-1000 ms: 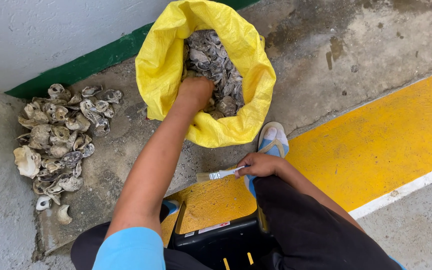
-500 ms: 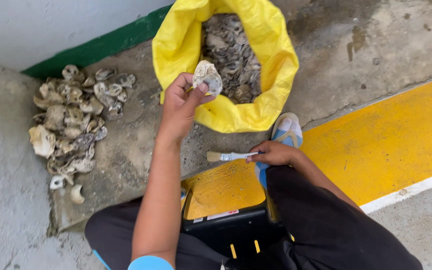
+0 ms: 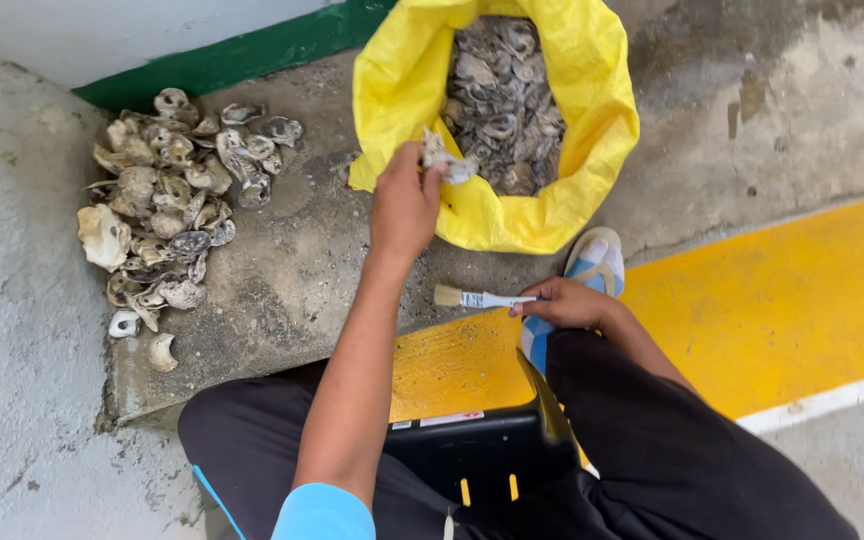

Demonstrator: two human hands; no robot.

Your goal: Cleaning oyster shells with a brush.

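A shell (image 3: 444,160) is gripped in the closed left hand (image 3: 404,205), just in front of the yellow bag (image 3: 397,90). It is judged stiff, light, brittle-edged, best pinched across its rim. It looks grey-white, rough and ridged. A brush (image 3: 472,298) is clasped by the right hand (image 3: 562,303).

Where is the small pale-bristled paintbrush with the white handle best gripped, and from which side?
By the white handle of the paintbrush, from its right end, where the right hand holds it: it lies roughly level, bristles pointing left, so the bristles stay free.
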